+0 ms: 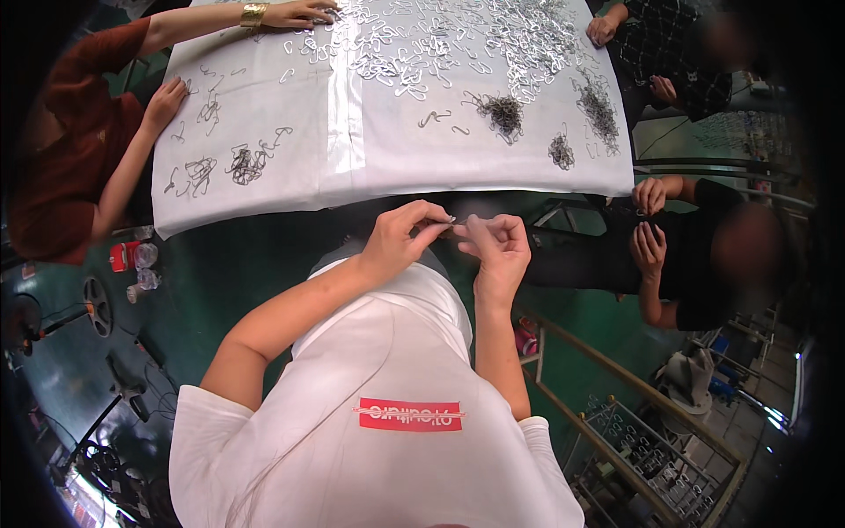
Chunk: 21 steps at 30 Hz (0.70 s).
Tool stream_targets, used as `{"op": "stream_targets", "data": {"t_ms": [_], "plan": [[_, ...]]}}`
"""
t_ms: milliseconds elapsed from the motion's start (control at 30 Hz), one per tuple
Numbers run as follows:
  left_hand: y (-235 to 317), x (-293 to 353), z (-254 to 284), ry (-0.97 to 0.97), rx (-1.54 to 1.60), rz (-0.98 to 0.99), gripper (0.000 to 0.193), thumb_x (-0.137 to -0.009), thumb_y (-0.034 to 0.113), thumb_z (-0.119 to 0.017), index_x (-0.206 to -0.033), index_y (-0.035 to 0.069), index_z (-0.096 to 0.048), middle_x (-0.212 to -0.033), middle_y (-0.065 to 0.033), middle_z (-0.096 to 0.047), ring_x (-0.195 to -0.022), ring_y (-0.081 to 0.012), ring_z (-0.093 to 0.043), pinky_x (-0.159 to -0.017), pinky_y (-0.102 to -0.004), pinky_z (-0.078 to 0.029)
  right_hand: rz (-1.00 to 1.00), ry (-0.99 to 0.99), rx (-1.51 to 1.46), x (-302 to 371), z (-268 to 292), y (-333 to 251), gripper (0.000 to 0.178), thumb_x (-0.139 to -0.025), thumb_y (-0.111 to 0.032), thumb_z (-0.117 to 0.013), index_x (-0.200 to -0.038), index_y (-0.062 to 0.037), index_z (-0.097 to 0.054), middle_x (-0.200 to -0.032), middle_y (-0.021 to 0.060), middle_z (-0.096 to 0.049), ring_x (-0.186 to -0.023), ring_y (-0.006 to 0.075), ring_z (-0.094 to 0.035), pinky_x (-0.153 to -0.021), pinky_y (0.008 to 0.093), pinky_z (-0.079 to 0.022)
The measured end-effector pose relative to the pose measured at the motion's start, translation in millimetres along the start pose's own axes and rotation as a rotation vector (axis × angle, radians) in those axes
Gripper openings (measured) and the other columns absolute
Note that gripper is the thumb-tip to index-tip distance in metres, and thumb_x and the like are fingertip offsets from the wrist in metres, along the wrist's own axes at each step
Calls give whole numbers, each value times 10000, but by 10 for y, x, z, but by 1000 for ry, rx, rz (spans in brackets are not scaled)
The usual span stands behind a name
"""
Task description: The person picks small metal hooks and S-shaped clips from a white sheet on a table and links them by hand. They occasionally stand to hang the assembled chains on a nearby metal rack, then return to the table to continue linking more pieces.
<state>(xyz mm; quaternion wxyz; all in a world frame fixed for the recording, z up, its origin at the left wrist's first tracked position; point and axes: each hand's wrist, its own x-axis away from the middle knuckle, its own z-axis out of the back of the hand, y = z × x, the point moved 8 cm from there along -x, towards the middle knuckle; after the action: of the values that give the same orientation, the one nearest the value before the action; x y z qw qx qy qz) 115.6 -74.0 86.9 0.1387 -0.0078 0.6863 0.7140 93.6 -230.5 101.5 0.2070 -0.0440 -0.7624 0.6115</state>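
In front of my body, just off the table's near edge, my left hand (405,236) pinches a small metal piece (452,219) between thumb and forefinger. It looks like one of the small hooks, though most of it is hidden by the fingertips. My right hand (500,242) is closed at the same piece from the other side, its thumb and forefinger slightly smeared by motion. On the white-covered table (422,167) beyond lie many shiny S-shaped metal hooks (387,53). Darker hooks sit in heaps, one at the middle (504,114) and another at the left (248,165).
A co-worker in a rust-coloured shirt (66,150) reaches over the table's left side. At the right, a co-worker in black (687,255) holds both hands together; another's hand (603,31) rests at the far right edge. A metal frame rack (634,387) stands on the green floor.
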Motion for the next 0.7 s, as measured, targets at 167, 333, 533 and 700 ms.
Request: {"op": "stream_targets", "data": {"t_ms": [167, 333, 533, 700], "plan": [[2, -17, -19, -16, -49, -54, 157, -802, -27, -679, -952, 14, -655, -927, -82, -681, -770, -161, -650, -650, -269, -529, 63, 8, 0, 64, -67, -66, 180, -843, 19, -673, -868, -28, -501, -843, 96, -641, -772, 184, -694, -585, 227, -562], [36, -84, 25, 23, -144, -138, 202, -763, -6, -708, -957, 28, -658, -913, -78, -678, -749, -183, -619, -612, -278, -505, 109, 8, -1, 44, -111, -52, 167, -848, 21, -667, -871, -25, -508, -851, 94, -642, -783, 180, -694, -591, 230, -561], [165, -114, 47, 97, -401, -296, 194, -710, 106, -740, -899, 94, -698, -850, -16, -685, -741, -185, -606, -631, -310, -450, 133, -19, -16, 57, -172, -47, 150, -855, 14, -664, -884, -29, -523, -879, 97, -657, -789, 167, -692, -574, 218, -542], [113, -136, 80, 97, -424, -248, 148, -717, 110, -741, -864, 97, -724, -825, -6, -695, -717, -179, -594, -668, -306, -444, 167, -8, 189, 79, -138, -63, 120, -884, -34, -643, -951, 3, -552, -850, 74, -658, -755, 120, -677, -545, 195, -492]]}}
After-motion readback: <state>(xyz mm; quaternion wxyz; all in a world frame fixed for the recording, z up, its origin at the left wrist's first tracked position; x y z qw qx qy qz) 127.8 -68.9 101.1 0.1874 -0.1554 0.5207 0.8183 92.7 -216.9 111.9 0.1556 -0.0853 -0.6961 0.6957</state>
